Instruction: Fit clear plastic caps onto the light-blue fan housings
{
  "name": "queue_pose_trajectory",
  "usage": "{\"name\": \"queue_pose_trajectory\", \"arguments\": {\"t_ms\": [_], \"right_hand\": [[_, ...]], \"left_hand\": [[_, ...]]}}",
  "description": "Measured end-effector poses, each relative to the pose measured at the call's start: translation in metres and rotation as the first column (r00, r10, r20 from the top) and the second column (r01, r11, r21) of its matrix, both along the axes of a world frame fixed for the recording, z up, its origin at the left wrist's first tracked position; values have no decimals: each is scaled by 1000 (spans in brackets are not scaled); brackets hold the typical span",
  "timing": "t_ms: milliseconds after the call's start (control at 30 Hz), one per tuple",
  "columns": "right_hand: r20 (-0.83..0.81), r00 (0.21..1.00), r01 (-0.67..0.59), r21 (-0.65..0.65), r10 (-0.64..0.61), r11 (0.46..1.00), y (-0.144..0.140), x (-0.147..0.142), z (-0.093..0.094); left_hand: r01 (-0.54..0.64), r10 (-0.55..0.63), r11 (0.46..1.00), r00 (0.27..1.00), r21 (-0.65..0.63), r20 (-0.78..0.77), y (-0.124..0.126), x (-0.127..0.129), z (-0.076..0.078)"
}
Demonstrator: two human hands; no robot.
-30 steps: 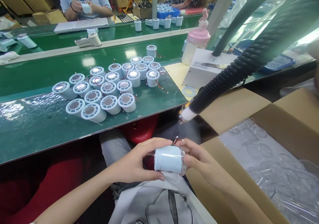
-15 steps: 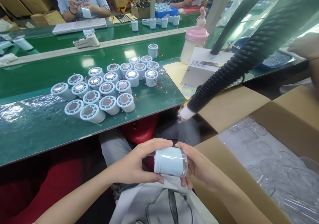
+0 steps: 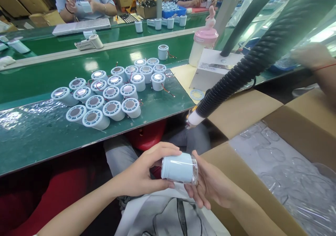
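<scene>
Above my lap, my left hand [image 3: 149,169] is wrapped round a light blue cylindrical housing [image 3: 178,167] lying on its side. Its thumb is below and its fingers above. A clear plastic cover [image 3: 194,169] sits round the housing's right end. My right hand [image 3: 210,180] is at that end, palm against or very near the clear cover. Its fingers are stretched out and spread beneath, not wrapped round the piece. On the bench ahead stand several similar light blue housings [image 3: 112,108] with round grey discs on top, some with thin red and black wires.
A black corrugated hose [image 3: 231,85] slants down from upper right to a white nozzle [image 3: 194,119] beyond my hands. To the right, an open carton [image 3: 246,180] holds clear plastic parts. A pink-lidded bottle [image 3: 201,47] stands on the green bench [image 3: 34,138]. Co-workers' hands [image 3: 90,7] show across it.
My right hand's fingers have uncurled from the clear end and dropped lower, opening out. My left hand keeps its grip on the housing, which has barely shifted.
</scene>
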State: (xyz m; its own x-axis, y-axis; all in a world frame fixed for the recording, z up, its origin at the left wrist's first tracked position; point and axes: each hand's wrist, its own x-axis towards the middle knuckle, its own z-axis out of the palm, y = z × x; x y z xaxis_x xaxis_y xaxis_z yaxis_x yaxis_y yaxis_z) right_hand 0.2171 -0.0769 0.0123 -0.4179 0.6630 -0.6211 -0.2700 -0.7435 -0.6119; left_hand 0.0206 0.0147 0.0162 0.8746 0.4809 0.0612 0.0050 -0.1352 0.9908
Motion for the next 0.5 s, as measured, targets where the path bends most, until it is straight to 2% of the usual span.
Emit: {"name": "queue_pose_trajectory", "arguments": {"t_ms": [33, 67, 100, 133, 167, 200, 233, 267, 300, 333, 433, 467, 500], "right_hand": [[121, 991, 47, 96, -59, 994, -3, 0, -2], [268, 950, 94, 239, -159, 967, -6, 1, -5], [401, 868, 109, 423, -293, 900, -8, 1, -7], [480, 764, 62, 611, -432, 789, -11, 3, -10], [497, 680, -40, 759, -539, 650, -12, 4, -12], [475, 643, -159, 850, -601, 502, -14, 6, -14], [447, 647, -256, 891, -617, 376, -14, 8, -14], [435, 675, -314, 900, -596, 301, -14, 9, -15], [439, 707, -329, 898, -555, 292, -14, 10, -14], [441, 741, -297, 891, -506, 343, -14, 11, -13], [307, 878, -10, 780, -368, 626, -15, 11, -10], [231, 910, 80, 717, -344, 693, -16, 11, -9], [177, 925, 141, 661, -336, 737, -16, 12, -9]], "left_hand": [[-19, 18, 998, 1000, -61, -14, -1, 0, 2], [-38, 34, 991, 999, -132, -31, -2, 1, 4], [-56, 47, 977, 998, -208, -49, -3, 2, 6], [-72, 56, 957, 996, -281, -65, -4, 2, 7], [-84, 60, 935, 995, -344, -79, -5, 3, 9], [-93, 61, 914, 994, -394, -92, -5, 3, 9], [-95, 57, 898, 993, -430, -102, -6, 4, 10], [-91, 48, 889, 993, -449, -107, -6, 4, 10], [-82, 36, 890, 993, -449, -110, -5, 3, 10], [-71, 24, 901, 993, -427, -114, -5, 3, 9], [-23, -12, 958, 993, -287, -119, -3, 1, 9], [-6, -26, 966, 993, -257, -119, -3, 1, 9], [10, -40, 966, 993, -258, -113, -2, 0, 9]]}}
